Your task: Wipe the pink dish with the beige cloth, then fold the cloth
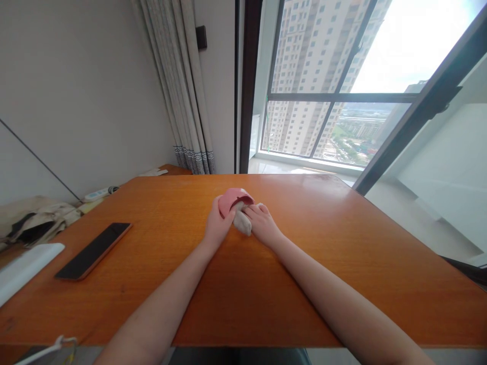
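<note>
My left hand (217,226) is wrapped round the near left side of a small pink hollow thing (227,199). It is rounded like a bowl or cup and tilted, its darker opening facing my right hand; its exact kind I cannot tell. A crumpled greyish-white cloth (242,223) hangs out of the opening, under my left thumb. My right hand (262,223) is at the opening's right edge, its bent fingers pressed on the cloth. Its fingertips are partly hidden by the cloth and the rim. Both hands are over the middle of the brown wooden table (243,294).
A dark phone-like slab (94,251) lies on the table at left, beside a white object (28,266). Beyond the left edge are a bundle of beige cloth (41,220) and a white power strip (99,194). A curtain (186,91) and window stand behind the table.
</note>
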